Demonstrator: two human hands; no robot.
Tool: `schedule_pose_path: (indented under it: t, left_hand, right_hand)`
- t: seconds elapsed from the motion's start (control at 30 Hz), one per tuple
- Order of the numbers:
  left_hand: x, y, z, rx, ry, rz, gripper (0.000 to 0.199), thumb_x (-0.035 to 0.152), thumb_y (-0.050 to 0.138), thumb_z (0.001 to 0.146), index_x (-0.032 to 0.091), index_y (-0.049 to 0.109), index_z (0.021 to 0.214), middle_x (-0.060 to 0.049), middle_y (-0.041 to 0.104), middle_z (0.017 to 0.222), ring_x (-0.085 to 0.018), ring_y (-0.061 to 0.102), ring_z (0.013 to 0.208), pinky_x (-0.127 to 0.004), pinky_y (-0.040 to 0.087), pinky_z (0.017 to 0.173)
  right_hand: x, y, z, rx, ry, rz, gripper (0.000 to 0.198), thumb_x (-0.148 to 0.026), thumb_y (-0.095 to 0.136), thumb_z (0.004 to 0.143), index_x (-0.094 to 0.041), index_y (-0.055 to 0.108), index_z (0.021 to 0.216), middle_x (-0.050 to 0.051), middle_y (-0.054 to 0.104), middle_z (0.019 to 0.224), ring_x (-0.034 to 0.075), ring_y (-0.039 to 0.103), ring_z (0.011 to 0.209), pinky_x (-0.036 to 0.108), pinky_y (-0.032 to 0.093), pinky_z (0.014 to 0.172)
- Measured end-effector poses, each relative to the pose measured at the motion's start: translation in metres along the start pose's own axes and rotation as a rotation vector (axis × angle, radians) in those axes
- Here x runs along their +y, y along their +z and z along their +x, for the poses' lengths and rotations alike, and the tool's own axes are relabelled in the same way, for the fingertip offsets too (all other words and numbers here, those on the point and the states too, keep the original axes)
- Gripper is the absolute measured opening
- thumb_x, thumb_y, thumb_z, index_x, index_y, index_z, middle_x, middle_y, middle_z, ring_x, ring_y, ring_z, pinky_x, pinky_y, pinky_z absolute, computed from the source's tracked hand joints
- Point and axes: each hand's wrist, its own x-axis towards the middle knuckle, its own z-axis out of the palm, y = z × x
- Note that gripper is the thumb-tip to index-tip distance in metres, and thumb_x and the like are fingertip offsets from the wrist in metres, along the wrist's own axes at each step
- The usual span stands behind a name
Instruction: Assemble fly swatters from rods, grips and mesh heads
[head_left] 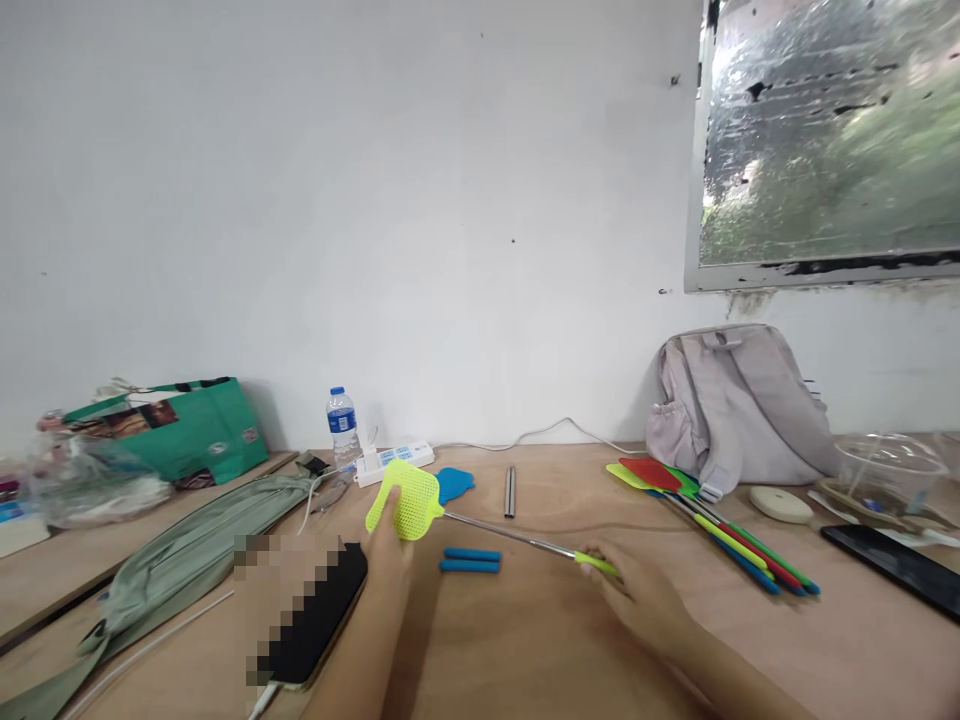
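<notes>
A yellow-green fly swatter [512,532] with a hand-shaped head and a metal rod is held slantwise above the table. My left hand [388,530] grips its perforated head, the fingers partly hidden. At the other end, my right hand [637,595] is closed around the yellow-green handle. Just behind the head lies a blue swatter head [454,485]. Two blue handles [470,566] rest side by side below the rod, and short metal rods [510,492] lie farther back. To the right, several assembled swatters [720,530] in yellow, red, green and blue form a pile.
A black phone [322,620] with a cable and a grey-green bag [195,540] lie left. Behind are a water bottle [343,425], power strip [395,463] and green bag [202,430]. Right are a backpack [739,410], white disc [780,505], plastic bowl [889,475] and dark phone [896,568].
</notes>
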Motion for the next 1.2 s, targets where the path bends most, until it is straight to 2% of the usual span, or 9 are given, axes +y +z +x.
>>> schedule_pose_path:
  t: [0.13, 0.23, 0.4, 0.57, 0.73, 0.9, 1.0, 1.07, 1.2]
  left_hand:
    - [0.001, 0.001, -0.005, -0.053, -0.185, -0.171, 0.014, 0.028, 0.057, 0.077, 0.017, 0.058, 0.085, -0.006, 0.065, 0.085, -0.016, 0.063, 0.078, -0.022, 0.053, 0.062]
    - [-0.001, 0.008, -0.014, -0.014, -0.189, -0.213, 0.012, 0.025, 0.052, 0.081, 0.019, 0.058, 0.090, -0.005, 0.065, 0.093, -0.014, 0.062, 0.083, -0.018, 0.052, 0.061]
    - [-0.005, 0.020, -0.034, 0.090, -0.196, -0.198, 0.023, 0.023, 0.054, 0.079, 0.018, 0.055, 0.102, -0.007, 0.060, 0.107, -0.015, 0.061, 0.086, -0.017, 0.051, 0.055]
    - [-0.018, 0.040, -0.073, -0.115, -0.311, -0.134, 0.028, 0.027, 0.057, 0.078, 0.016, 0.055, 0.104, -0.010, 0.061, 0.107, -0.017, 0.062, 0.085, -0.023, 0.053, 0.061]
    - [-0.030, 0.043, -0.100, -0.190, -0.259, -0.096, 0.034, 0.035, 0.060, 0.074, 0.018, 0.055, 0.104, -0.010, 0.061, 0.106, -0.017, 0.062, 0.084, -0.023, 0.052, 0.062]
    - [-0.036, 0.038, -0.100, -0.205, -0.272, -0.111, 0.030, 0.036, 0.057, 0.077, 0.021, 0.055, 0.103, -0.007, 0.063, 0.103, -0.016, 0.063, 0.084, -0.022, 0.052, 0.061]
    - [-0.041, 0.038, -0.090, -0.281, -0.291, -0.100, 0.029, 0.036, 0.057, 0.076, 0.019, 0.056, 0.100, -0.008, 0.063, 0.101, -0.017, 0.062, 0.085, -0.025, 0.052, 0.067]
    - [-0.045, 0.036, -0.082, -0.358, -0.278, -0.047, 0.032, 0.037, 0.061, 0.073, 0.018, 0.057, 0.098, -0.009, 0.064, 0.099, -0.019, 0.062, 0.086, -0.028, 0.052, 0.070]
    - [-0.045, 0.026, -0.066, -0.581, -0.127, 0.034, 0.034, 0.037, 0.066, 0.066, 0.018, 0.055, 0.092, -0.007, 0.065, 0.091, -0.019, 0.061, 0.089, -0.030, 0.049, 0.078]
  right_hand:
    - [-0.001, 0.004, -0.005, -0.114, -0.100, 0.010, 0.037, -0.042, 0.033, 0.084, -0.024, 0.060, 0.100, 0.005, 0.063, 0.105, 0.022, 0.055, 0.099, 0.033, 0.040, 0.085]
    - [0.001, 0.006, -0.010, -0.137, -0.161, 0.044, 0.037, -0.043, 0.032, 0.084, -0.026, 0.062, 0.097, 0.005, 0.065, 0.098, 0.022, 0.055, 0.098, 0.033, 0.039, 0.086]
    - [-0.004, 0.014, -0.011, -0.155, -0.168, 0.158, 0.042, -0.046, 0.030, 0.085, -0.020, 0.057, 0.068, 0.000, 0.058, 0.067, 0.016, 0.053, 0.067, 0.025, 0.040, 0.064]
    - [-0.016, 0.027, -0.009, -0.160, -0.067, 0.353, 0.048, -0.054, 0.030, 0.082, -0.018, 0.032, 0.051, -0.005, 0.025, 0.049, 0.008, 0.026, 0.047, 0.021, 0.021, 0.045]
    - [-0.016, 0.029, -0.010, -0.137, -0.063, 0.387, 0.049, -0.056, 0.030, 0.081, -0.019, 0.023, 0.050, -0.005, 0.021, 0.050, 0.007, 0.022, 0.048, 0.022, 0.017, 0.045]
    - [-0.016, 0.029, -0.010, -0.127, -0.095, 0.323, 0.047, -0.051, 0.031, 0.083, -0.018, 0.028, 0.050, -0.005, 0.022, 0.051, 0.007, 0.024, 0.048, 0.021, 0.020, 0.047]
    - [-0.017, 0.024, -0.009, -0.133, -0.100, 0.264, 0.041, -0.046, 0.032, 0.084, -0.018, 0.042, 0.055, -0.005, 0.034, 0.052, 0.009, 0.036, 0.051, 0.021, 0.029, 0.049]
    - [-0.013, 0.019, -0.008, -0.130, -0.113, 0.200, 0.031, -0.042, 0.035, 0.083, -0.019, 0.054, 0.073, -0.002, 0.052, 0.066, 0.014, 0.048, 0.064, 0.024, 0.038, 0.060]
    - [0.011, 0.001, -0.001, -0.120, -0.143, 0.103, 0.028, -0.035, 0.037, 0.083, -0.020, 0.050, 0.103, 0.005, 0.058, 0.094, 0.018, 0.052, 0.086, 0.030, 0.041, 0.077]
